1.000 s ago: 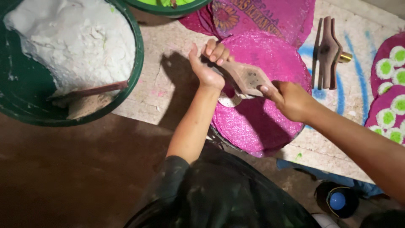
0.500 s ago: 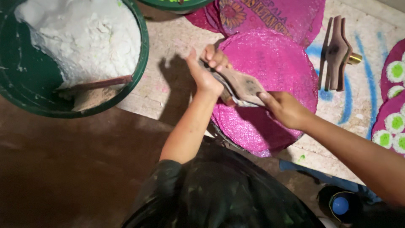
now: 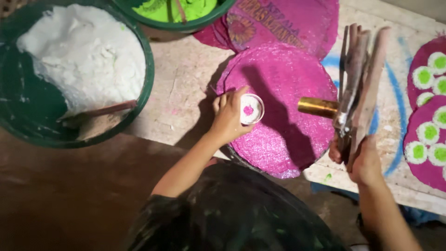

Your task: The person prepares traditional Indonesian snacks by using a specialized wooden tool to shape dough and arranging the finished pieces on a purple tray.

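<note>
A round pink glittery disc (image 3: 283, 93) lies on the pale board in front of me. On its left part sits a small white round dab (image 3: 252, 109) with a pink centre. My left hand (image 3: 227, 118) rests beside it with its fingertips on the dab's left edge and holds nothing. My right hand (image 3: 364, 162) grips a long wooden press tool (image 3: 360, 79) by its lower end. The tool stands upright over the disc's right edge, and a brass tube (image 3: 318, 107) sticks out of it to the left.
A big green tub (image 3: 148, 79) of white paste with a wooden stick (image 3: 100, 111) in it stands at the left. A tub of green paste (image 3: 176, 9) is at the top. More pink discs (image 3: 429, 116) with white-and-green dots lie at the right.
Both hands held the wooden tool flat on the pink disc. Now my right hand has lifted it away to the right, and the white dab shows where it was.
</note>
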